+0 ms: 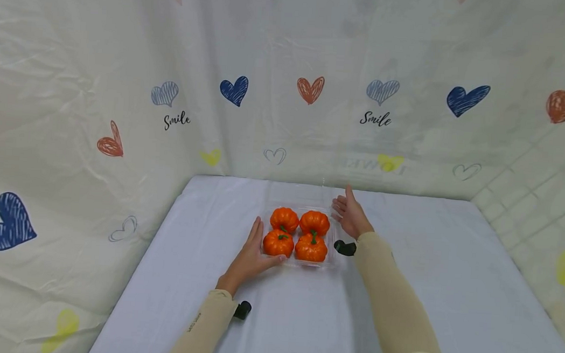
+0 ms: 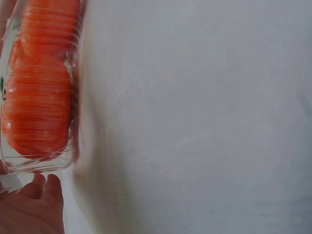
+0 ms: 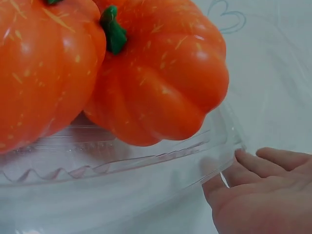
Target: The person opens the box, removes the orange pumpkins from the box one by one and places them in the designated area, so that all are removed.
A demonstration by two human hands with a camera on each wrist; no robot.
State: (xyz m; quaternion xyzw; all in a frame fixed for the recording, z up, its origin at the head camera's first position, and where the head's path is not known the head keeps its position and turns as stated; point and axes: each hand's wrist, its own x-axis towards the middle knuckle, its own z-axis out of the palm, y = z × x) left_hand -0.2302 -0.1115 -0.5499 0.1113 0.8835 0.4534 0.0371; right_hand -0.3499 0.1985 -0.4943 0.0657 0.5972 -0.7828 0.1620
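Note:
A clear plastic clamshell box (image 1: pixel 309 263) sits on the table with several small orange pumpkins (image 1: pixel 311 248) inside, each with a green stem. Its transparent lid (image 1: pixel 297 192) is faintly visible, folded back behind the tray. My left hand (image 1: pixel 252 258) lies along the box's left side with straight fingers, the thumb reaching over the front left corner. At the back right corner is my right hand (image 1: pixel 352 215), thumb up and fingers extended. In the right wrist view, the fingertips (image 3: pixel 243 161) of that hand touch the plastic rim.
A white cloth (image 1: pixel 432 272) covers the table. Behind and beside it hangs a pale curtain (image 1: pixel 271 35) printed with hearts and the word "Smile". A dark wrist camera (image 1: pixel 344 248) sits at the right wrist, close to the box's right side.

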